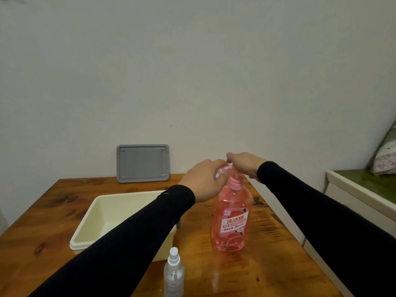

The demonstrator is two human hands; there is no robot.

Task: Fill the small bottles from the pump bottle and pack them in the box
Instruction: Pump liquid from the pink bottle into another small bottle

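At centre frame our right hand (243, 166) presses the pink dish-soap pump bottle (232, 217); our left hand (204, 181) grasps a small bottle (218, 174) under its spout, the cream box (107, 219) lower left.

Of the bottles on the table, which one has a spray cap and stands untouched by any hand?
The clear small spray bottle at the table's near edge, upright. The pink pump bottle has the right hand on its pump and the left hand at its nozzle.

Wooden table (53, 213), pale wall (192, 71), white cabinet (353, 202) with green top, floral cushion (385, 155) at right
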